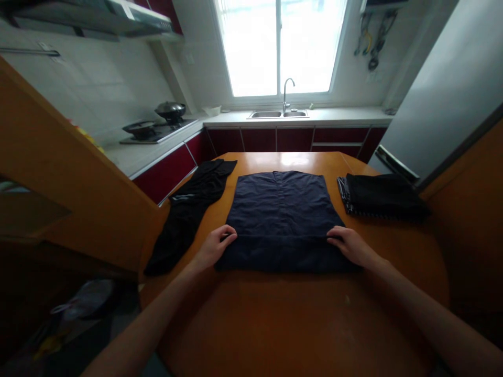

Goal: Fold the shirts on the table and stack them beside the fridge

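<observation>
A dark navy garment (281,209) lies spread on the wooden table (283,319), its near part folded over into a straight band. At the left end of that fold, my left hand (218,243) pinches the cloth between thumb and fingers. My right hand (348,243) grips the fold's right end in the same way. The garment's exact kind cannot be made out, though a seam runs down its middle. Both forearms reach in from the lower corners.
Black clothing (192,209) with a small pale mark lies loosely along the table's left side. Folded dark clothes (385,195) are stacked at the right. Beyond the table are a counter with a sink (267,114) and a stove with pans (170,111). A fridge (440,94) stands right.
</observation>
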`<state>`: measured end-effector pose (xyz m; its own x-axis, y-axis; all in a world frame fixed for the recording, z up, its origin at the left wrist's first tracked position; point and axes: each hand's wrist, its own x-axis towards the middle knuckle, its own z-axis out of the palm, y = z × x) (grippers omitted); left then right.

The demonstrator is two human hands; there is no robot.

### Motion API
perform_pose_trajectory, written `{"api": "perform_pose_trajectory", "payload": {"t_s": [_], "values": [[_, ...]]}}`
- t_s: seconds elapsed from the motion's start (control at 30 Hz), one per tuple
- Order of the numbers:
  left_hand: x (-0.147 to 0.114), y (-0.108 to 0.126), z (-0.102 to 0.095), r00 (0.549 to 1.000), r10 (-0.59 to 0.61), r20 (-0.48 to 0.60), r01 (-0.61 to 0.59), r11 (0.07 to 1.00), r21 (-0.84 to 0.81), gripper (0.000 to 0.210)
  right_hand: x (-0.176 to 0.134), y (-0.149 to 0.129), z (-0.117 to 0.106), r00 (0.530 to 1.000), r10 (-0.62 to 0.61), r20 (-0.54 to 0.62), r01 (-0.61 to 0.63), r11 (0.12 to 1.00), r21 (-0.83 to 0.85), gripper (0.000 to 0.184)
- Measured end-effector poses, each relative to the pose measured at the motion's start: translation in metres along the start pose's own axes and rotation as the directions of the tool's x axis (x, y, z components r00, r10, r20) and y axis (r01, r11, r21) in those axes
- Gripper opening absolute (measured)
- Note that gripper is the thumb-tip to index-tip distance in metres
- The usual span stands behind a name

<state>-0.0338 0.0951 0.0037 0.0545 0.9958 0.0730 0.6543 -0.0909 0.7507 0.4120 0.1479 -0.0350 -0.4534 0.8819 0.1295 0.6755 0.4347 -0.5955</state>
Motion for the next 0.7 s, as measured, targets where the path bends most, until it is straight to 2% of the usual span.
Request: {"api": "perform_pose_trajectory", "payload": {"t_s": [0.17, 0.3, 0.43, 0.57, 0.7], "values": [[0.018, -0.002, -0.015, 0.987, 0.072, 0.144, -0.078, 0.997, 0.030, 0.038, 0.006, -0.002, -0.010, 0.999, 0.027, -0.026, -0.024, 0.996, 0.082, 0.025], [0.043, -0.006, -0.025, 0.983, 0.135, 0.124, -0.141, 0.989, 0.037, 0.041, 0.031, -0.002, -0.028, 0.999, 0.011, -0.047, -0.006, 0.996, 0.094, 0.028], [0.069, -0.013, -0.020, 0.981, 0.166, 0.103, -0.172, 0.983, 0.056, 0.040, 0.071, 0.005, -0.040, 0.997, -0.003, 0.076, -0.004, 0.996, 0.085, 0.030], [0.082, -0.025, -0.008, 0.981, 0.149, 0.128, -0.160, 0.984, 0.082, 0.039, 0.098, 0.019, -0.031, 0.976, 0.076, 0.206, -0.091, 0.994, 0.063, 0.033], [0.085, -0.035, -0.002, 0.978, 0.173, 0.117, -0.184, 0.979, 0.091, 0.037, 0.107, 0.035, -0.018, 0.978, 0.046, 0.204, -0.060, 0.996, 0.061, 0.030]]}}
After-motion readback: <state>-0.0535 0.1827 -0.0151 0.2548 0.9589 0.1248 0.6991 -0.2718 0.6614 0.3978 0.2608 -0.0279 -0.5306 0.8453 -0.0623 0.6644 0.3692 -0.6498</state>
